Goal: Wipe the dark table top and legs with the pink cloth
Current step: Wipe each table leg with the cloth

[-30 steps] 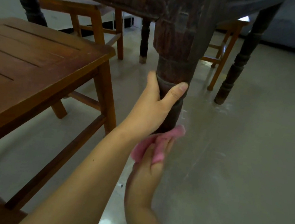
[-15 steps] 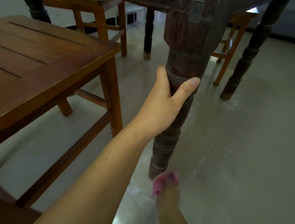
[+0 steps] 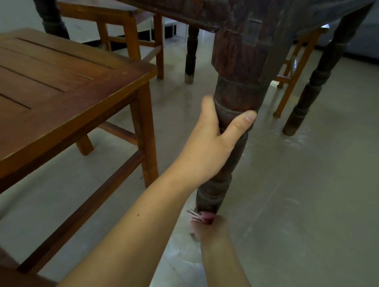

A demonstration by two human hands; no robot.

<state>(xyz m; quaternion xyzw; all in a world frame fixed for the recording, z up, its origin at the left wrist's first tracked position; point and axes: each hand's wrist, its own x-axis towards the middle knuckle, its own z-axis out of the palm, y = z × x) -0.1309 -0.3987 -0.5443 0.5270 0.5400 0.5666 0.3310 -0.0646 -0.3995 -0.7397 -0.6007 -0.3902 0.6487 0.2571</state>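
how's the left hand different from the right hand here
The left hand grips the table leg high up, bare; the right hand is down at the leg's foot, holding the pink cloth against it. The left shows its thumb clearly; the right's fingers are mostly hidden. Both touch the same leg.

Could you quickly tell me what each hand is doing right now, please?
Left hand: grips the near table leg, thumb curled round it.
Right hand: holds the pink cloth against the foot of that leg.
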